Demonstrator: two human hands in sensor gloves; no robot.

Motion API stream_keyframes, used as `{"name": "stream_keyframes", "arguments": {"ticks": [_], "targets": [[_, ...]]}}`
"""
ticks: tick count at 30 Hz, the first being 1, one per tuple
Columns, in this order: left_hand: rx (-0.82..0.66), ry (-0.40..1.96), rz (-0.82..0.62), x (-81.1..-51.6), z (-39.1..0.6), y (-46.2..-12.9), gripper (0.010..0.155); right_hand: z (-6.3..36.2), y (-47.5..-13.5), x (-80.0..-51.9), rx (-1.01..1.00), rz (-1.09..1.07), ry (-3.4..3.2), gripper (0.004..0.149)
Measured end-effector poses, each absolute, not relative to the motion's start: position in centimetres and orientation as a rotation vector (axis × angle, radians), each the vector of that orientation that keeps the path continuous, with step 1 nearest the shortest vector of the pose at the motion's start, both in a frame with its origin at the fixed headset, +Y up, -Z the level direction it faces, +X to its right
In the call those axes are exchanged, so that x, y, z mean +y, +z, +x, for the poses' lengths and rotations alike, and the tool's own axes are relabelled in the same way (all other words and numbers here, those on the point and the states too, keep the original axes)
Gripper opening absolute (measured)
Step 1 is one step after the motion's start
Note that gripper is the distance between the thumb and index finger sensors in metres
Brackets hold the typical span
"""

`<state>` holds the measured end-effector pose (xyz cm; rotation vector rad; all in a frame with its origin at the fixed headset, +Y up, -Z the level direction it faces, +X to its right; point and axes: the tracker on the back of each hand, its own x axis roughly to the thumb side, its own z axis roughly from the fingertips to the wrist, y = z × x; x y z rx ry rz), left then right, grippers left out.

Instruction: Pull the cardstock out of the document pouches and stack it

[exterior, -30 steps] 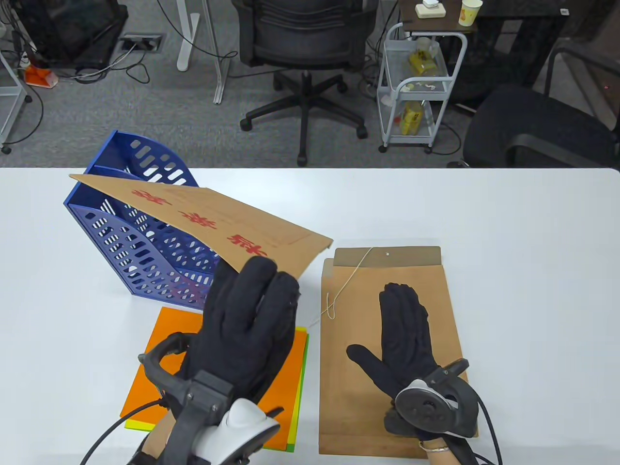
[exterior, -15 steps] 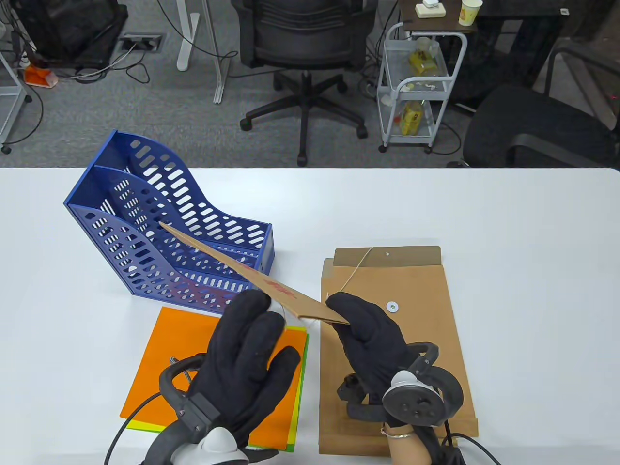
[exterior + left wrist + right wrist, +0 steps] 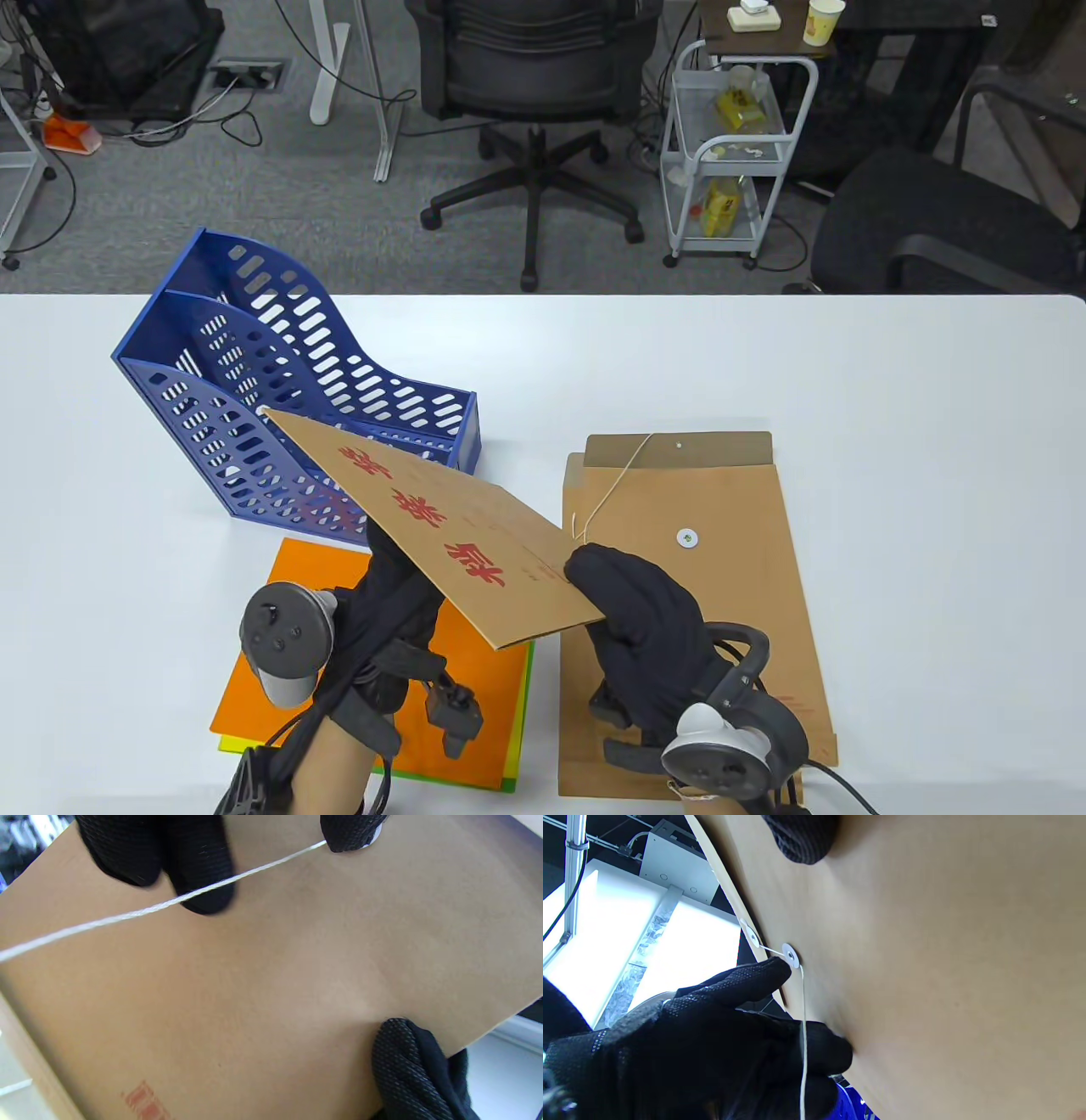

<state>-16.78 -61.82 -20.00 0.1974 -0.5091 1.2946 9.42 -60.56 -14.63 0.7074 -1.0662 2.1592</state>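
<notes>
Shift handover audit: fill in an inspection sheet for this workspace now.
Surface: white table, no spills seen.
Job's things: brown kraft pouch with red print held tilted in the air; second kraft pouch flat, flap open; orange cardstock stack flat.
Clutter: blue perforated file rack.
Grippers: left hand under the lifted pouch; right hand grips its near corner.
Cables: white closure string across the pouch.
Surroundings: office chairs, white cart.

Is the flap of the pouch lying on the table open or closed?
Open: the flat pouch's flap extends past its top edge, string loose.
</notes>
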Motion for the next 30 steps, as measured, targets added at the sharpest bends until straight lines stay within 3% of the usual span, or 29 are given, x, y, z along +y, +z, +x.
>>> {"name": "stream_keyframes", "arguments": {"ticks": [3, 5, 6, 9, 13, 21, 26, 30], "targets": [[-0.618, 1.307, 0.058, -61.9, -16.3, -20.4, 0.066, 9.9, -14.8, -60.8, -1.075, 0.68, 2.176, 0.036], [-0.657, 1.321, 0.04, -61.7, -16.1, -20.4, 0.045, 10.3, -14.9, -60.9, -1.059, 0.674, 2.177, 0.036], [-0.644, 1.31, 0.063, -61.6, -16.2, -20.2, 0.042, 10.4, -14.9, -61.0, -1.053, 0.668, 2.179, 0.036], [-0.605, 1.252, 0.181, -61.1, -17.1, -20.0, 0.041, 11.1, -15.0, -61.1, -1.063, 0.618, 2.183, 0.036], [-0.665, 1.317, 0.177, -60.5, -17.9, -19.6, 0.041, 11.7, -15.1, -61.3, -1.084, 0.578, 2.215, 0.036], [-0.584, 1.274, 0.337, -59.7, -18.8, -18.7, 0.041, 11.0, -14.8, -61.3, -1.112, 0.622, 2.261, 0.036], [-0.721, 1.0, 0.322, -59.0, -16.3, -17.3, 0.042, 10.7, -14.6, -61.3, -1.12, 0.62, 2.268, 0.036], [-0.664, 0.785, 0.31, -59.2, -14.5, -16.9, 0.041, 11.6, -14.8, -61.3, -1.103, 0.565, 2.218, 0.036]]}}
